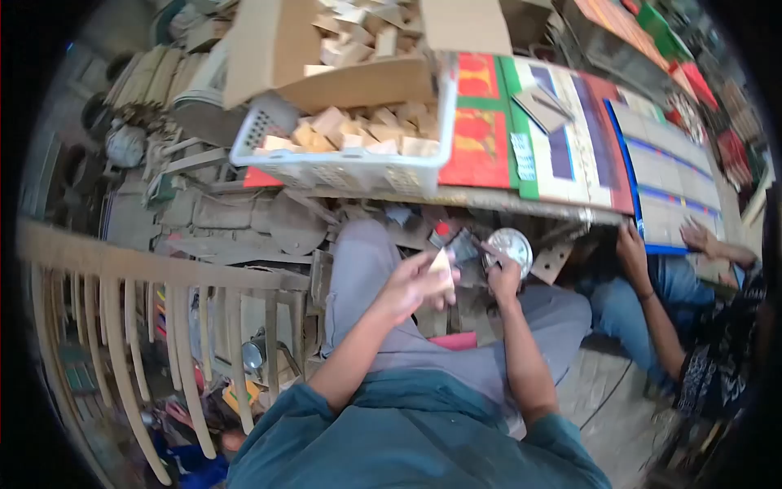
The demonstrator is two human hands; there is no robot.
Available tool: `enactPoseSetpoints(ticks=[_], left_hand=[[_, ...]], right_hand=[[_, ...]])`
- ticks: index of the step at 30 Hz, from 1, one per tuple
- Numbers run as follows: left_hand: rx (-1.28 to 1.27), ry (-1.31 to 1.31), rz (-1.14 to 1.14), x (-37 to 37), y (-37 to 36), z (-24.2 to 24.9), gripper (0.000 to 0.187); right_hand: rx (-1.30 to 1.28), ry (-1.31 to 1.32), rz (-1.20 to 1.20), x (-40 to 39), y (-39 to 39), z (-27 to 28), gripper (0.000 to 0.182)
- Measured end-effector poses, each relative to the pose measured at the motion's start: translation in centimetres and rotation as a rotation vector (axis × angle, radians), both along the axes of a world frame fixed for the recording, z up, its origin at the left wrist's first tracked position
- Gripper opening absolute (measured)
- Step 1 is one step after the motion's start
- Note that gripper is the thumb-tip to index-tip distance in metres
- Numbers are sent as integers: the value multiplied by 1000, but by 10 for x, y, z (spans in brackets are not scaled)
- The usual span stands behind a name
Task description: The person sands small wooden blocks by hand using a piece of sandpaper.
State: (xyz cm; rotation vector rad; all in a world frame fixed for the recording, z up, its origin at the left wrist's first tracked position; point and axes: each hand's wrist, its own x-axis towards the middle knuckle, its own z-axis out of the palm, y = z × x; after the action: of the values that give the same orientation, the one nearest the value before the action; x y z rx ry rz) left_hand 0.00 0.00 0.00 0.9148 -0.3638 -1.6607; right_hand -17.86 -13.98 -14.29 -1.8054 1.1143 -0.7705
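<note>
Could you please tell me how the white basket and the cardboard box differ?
The basket is white and looks like plastic, while the box is brown cardboard. The basket has many holes in its walls; the box shows plain surfaces. The basket has a stiff rim, whereas the box has flaps spread open. The basket is nearer to the person than the box. Both are open and hold many small, pale blocks.

Blur over the left hand (419, 285)!
And there's the cardboard box (342, 81), cut off at the top edge; the neighbour's head is out of view, and the blocks' markings are too small to read.
</note>
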Motion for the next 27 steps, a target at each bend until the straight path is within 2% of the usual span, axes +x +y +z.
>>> enactPoseSetpoints(ticks=[1, 2, 3, 5, 7, 8, 9, 10, 11, 12, 13, 14, 15, 16, 18, 19, 21, 23, 25, 26, 27], left_hand=[[16, -110, -24, -4, 12, 18, 53], [15, -128, 3, -6, 24, 27, 53], [-49, -70, 16, 9, 37, 62, 53], [-44, -10, 40, 20, 64, 91, 53], [-140, -10, -125, 37, 74, 115, 56], [-182, -295, -120, 46, 70, 129, 61], [-145, -356, -34, 55, 64, 145, 63], [-235, -357, 3, 70, 48, 158, 60], [-310, -522, 39, 91, 29, 170, 51], [-322, -210, 94, 113, 2, 185, 46], [-468, -520, 127, 126, -23, 225, 50], [-766, -544, -3, 159, -61, 241, 45], [-516, -656, 435, 164, -82, 268, 45], [-443, -893, 511, 208, -125, 276, 47], [-198, -1138, 934, 249, -182, 285, 53], [-209, -1129, 937, 261, -197, 270, 53], [104, -1757, 1405, 278, -218, 243, 46], [-105, -2206, 296, 277, -188, 222, 36], [215, -2136, -288, 242, -170, 192, 26], [229, -2123, -300, 239, -163, 185, 26], [85, -2099, -173, 236, -155, 185, 28]], right_hand=[[146, 57, 44, -1, 2, -13, 53], [159, 57, 135, 0, 2, -26, 52], [96, 57, 219, 17, -12, -1, 50], [87, 64, 390, 15, 1, -28, 48], [56, 61, 486, 23, 0, -27, 47], [42, 103, 473, 25, 2, -28, 46], [30, 99, 479, 28, 2, -32, 46], [84, 115, 466, 29, 1, -38, 45], [135, 132, 452, 29, 1, -40, 44], [67, 161, 417, 27, 3, -39, 39], [49, 163, 417, 25, 4, -40, 39], [75, 295, 399, 23, 4, -43, 37], [103, 423, 374, 22, 5, -47, 35], [117, 420, 400, 17, 6, -54, 35], [123, 446, 434, 12, 8, -46, 37], [113, 451, 427, 9, 8, -40, 37], [167, 459, 397, 6, 9, -33, 36], [186, 409, 385, 7, 7, -18, 35], [342, 455, 401, 9, 8, 4, 33], [285, 469, 500, 5, 1, -25, 44], [300, 478, 512, 4, 1, -33, 44]])
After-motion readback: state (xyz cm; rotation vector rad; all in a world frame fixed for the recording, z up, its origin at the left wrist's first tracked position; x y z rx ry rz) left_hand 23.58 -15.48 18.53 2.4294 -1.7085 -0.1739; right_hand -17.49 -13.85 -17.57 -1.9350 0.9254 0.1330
